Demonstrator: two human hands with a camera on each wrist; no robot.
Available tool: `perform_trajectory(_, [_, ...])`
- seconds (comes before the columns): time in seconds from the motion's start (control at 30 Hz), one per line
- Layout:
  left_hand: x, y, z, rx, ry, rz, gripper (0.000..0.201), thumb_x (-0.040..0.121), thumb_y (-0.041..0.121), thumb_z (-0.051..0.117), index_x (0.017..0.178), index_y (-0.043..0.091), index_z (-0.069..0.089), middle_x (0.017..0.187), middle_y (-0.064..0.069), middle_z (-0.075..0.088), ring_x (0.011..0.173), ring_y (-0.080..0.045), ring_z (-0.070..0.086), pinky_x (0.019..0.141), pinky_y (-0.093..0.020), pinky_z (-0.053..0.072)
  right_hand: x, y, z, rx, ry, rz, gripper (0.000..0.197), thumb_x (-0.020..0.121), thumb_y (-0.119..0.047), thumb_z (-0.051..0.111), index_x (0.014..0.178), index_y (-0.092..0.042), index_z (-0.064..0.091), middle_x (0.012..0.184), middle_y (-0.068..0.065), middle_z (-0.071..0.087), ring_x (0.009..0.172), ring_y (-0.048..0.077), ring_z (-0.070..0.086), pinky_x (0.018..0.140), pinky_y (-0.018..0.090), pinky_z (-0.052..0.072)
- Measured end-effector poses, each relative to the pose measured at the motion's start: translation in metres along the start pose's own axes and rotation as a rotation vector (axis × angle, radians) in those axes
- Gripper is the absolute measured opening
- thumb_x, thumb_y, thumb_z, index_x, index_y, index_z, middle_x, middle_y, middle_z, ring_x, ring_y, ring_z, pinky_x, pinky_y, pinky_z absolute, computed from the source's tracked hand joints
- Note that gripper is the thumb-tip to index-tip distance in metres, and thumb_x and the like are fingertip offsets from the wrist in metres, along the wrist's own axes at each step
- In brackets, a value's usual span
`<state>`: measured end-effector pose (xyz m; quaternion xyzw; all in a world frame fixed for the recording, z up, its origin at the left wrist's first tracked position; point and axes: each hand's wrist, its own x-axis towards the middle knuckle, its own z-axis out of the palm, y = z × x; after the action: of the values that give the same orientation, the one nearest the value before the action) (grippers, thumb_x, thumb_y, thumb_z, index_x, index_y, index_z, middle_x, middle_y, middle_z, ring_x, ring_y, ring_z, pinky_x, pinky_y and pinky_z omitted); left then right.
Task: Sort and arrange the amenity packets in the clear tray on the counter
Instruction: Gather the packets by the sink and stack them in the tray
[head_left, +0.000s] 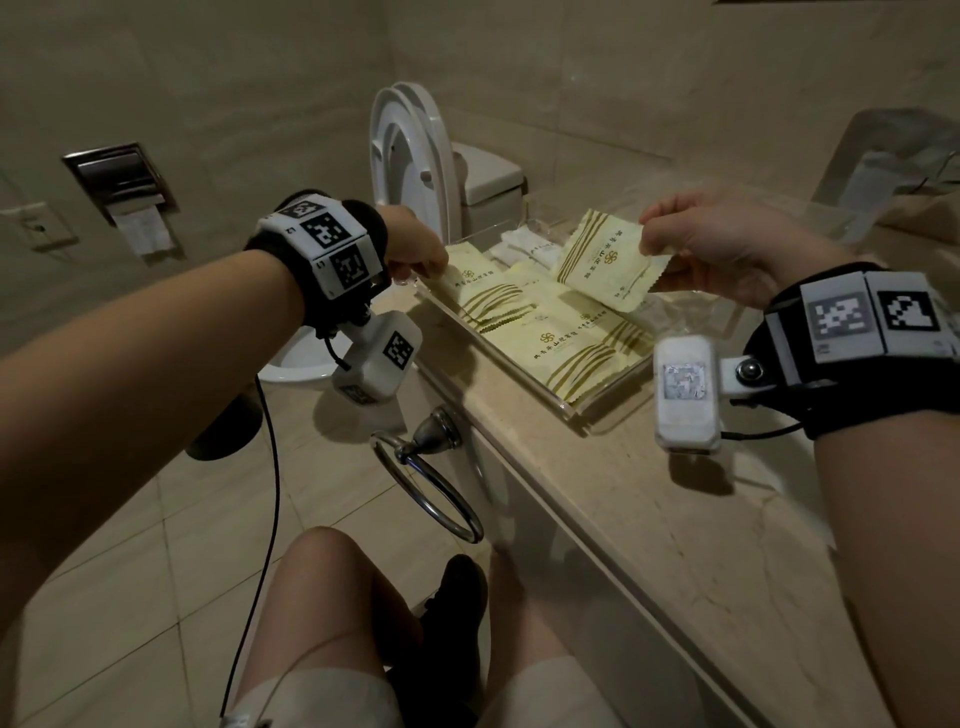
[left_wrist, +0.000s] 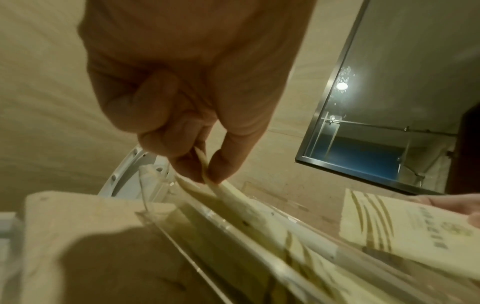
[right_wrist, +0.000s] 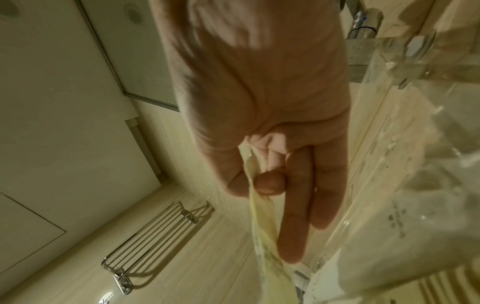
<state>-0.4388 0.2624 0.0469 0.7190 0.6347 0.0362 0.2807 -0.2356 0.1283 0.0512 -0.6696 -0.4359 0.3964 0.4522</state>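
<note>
Far left, wall-mounted paper holder (head_left: 124, 182), tissue hanging from it. Toilet (head_left: 415, 161) next, lid raised, just past the counter's end.

Your left hand (head_left: 415, 244) is at the left end of the clear tray (head_left: 566, 408). In the left wrist view, thumb and fingers (left_wrist: 228, 164) are closed together on the edge of a pale yellow packet (left_wrist: 228, 193) at the tray's left end; the other fingers are curled into the palm. Packet's lower part lies inside the tray wall.

Tray sits on the beige stone counter (head_left: 675, 519), near its front edge. Inside: several yellow packets (head_left: 550, 348) with gold stripes and a flower logo, overlapping and lying at differing angles. Small white packets (head_left: 530, 247) at the tray's far side.

Your right hand (head_left: 717, 244) holds a raised yellow packet (head_left: 602, 265) above the tray's right half, tilted, clear of the pile. Right wrist view: thumb and index fingertip (right_wrist: 270, 183) pinch its edge; two fingers extend straight alongside.

Below the counter front, a chrome towel ring (head_left: 431, 483).
</note>
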Motion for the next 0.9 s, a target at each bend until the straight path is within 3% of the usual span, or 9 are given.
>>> perform_trajectory(0.17, [0.000,0.005,-0.001,0.211,0.048,0.004,0.014,0.090,0.016,0.058,0.079,0.007,0.054,0.063,-0.006,0.044,0.051,-0.016,0.037,0.047,-0.023,0.031,0.000,-0.001,0.002,-0.011,-0.015,0.002,0.025,0.090,0.007,0.044,0.075,-0.013,0.044,0.077,0.006,0.061,0.069,0.016,0.063,0.042,0.015,0.053])
perform_trajectory(0.23, [-0.003,0.008,-0.001,0.213,0.051,0.011,0.012,0.089,0.016,0.060,0.092,0.005,0.058,0.067,-0.006,0.048,0.054,-0.016,0.039,0.048,-0.022,0.033,-0.001,-0.002,0.002,-0.022,-0.017,-0.003,0.024,0.089,0.007,0.044,0.076,-0.013,0.044,0.078,0.006,0.061,0.072,0.017,0.064,0.045,0.016,0.054])
perform_trajectory(0.3, [-0.004,0.011,-0.002,0.196,0.055,0.015,0.033,0.088,0.017,0.061,0.117,0.000,0.056,0.087,-0.012,0.060,0.067,-0.020,0.050,0.054,-0.024,0.039,-0.002,-0.003,0.002,-0.020,-0.007,-0.009,0.024,0.089,0.008,0.044,0.077,-0.013,0.044,0.079,0.005,0.060,0.073,0.016,0.063,0.045,0.015,0.054])
perform_trajectory(0.37, [-0.007,0.016,-0.003,0.141,0.105,0.059,0.043,0.090,0.018,0.059,0.127,0.000,0.051,0.107,-0.015,0.061,0.084,-0.023,0.057,0.062,-0.025,0.046,-0.003,-0.003,0.002,-0.020,0.005,-0.018,0.024,0.088,0.008,0.045,0.078,-0.014,0.044,0.080,0.004,0.059,0.074,0.015,0.062,0.048,0.017,0.053])
perform_trajectory(0.47, [-0.011,0.029,0.002,-0.088,0.136,0.246,0.031,0.092,0.022,0.054,0.120,0.007,0.054,0.083,0.001,0.049,0.068,-0.012,0.045,0.053,-0.019,0.036,-0.002,-0.003,0.003,-0.015,-0.005,-0.030,0.024,0.088,0.007,0.045,0.080,-0.016,0.043,0.083,0.003,0.057,0.076,0.014,0.060,0.057,0.021,0.049])
perform_trajectory(0.57, [-0.026,0.044,0.009,-0.209,0.075,0.470,0.019,0.095,0.026,0.051,0.109,0.018,0.059,0.081,0.010,0.051,0.072,-0.002,0.047,0.060,-0.013,0.035,-0.001,-0.004,0.003,0.002,-0.012,-0.042,0.026,0.088,0.007,0.046,0.083,-0.019,0.045,0.084,0.003,0.055,0.077,0.014,0.059,0.057,0.023,0.047])
perform_trajectory(0.63, [-0.034,0.054,0.014,-0.217,0.005,0.573,0.023,0.094,0.027,0.052,0.111,0.016,0.064,0.085,0.014,0.057,0.075,0.004,0.050,0.066,-0.013,0.037,-0.001,-0.005,0.003,0.034,0.010,-0.049,0.026,0.088,0.007,0.046,0.083,-0.019,0.045,0.084,0.003,0.055,0.078,0.015,0.059,0.056,0.024,0.048])
perform_trajectory(0.8, [-0.037,0.065,0.020,-0.177,-0.056,0.610,0.025,0.094,0.024,0.052,0.117,0.018,0.062,0.085,0.017,0.056,0.070,0.005,0.048,0.060,-0.010,0.037,-0.001,-0.006,0.003,0.069,0.055,-0.049,0.026,0.087,0.007,0.047,0.080,-0.018,0.048,0.078,0.002,0.054,0.069,0.012,0.059,0.044,0.018,0.049])
perform_trajectory(0.9, [-0.039,0.066,0.022,-0.157,-0.070,0.603,0.015,0.094,0.025,0.052,0.101,0.021,0.066,0.078,0.013,0.055,0.066,0.001,0.046,0.060,-0.012,0.038,-0.001,-0.006,0.006,0.046,0.012,-0.052,0.026,0.087,0.007,0.047,0.078,-0.018,0.049,0.076,0.002,0.053,0.067,0.012,0.058,0.042,0.017,0.049])
